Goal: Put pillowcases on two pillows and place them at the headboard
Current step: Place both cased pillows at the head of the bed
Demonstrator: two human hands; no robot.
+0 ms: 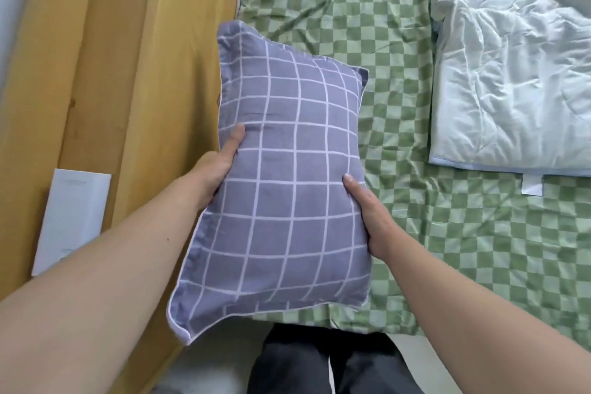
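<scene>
The person stands at the side of the bed [399,249], dark trousers [319,358] visible at the bottom of the view. The pillow [287,176], already inside its grey-blue checked pillowcase, is held in the air above the bed edge, between the two hands. The left hand [217,166] grips the left long edge, thumb on the top face, the remaining fingers hidden beneath. The right hand [367,214] grips the right long edge in the same manner, thumb on top. Both hands are clamped on the pillow at mid-length.

The pillow's long axis runs away from the person, tilted slightly left. The wooden headboard [134,89] lies immediately left of the pillow, nearer the left hand. Judgement: the coming move is a leftward placement against the headboard, with the left hand leading.

A white box [73,221] rests on the wooden ledge beyond the headboard. Farther right, a folded pale quilt [511,73] lies on the green checked sheet. A second pillow is not in view.
</scene>
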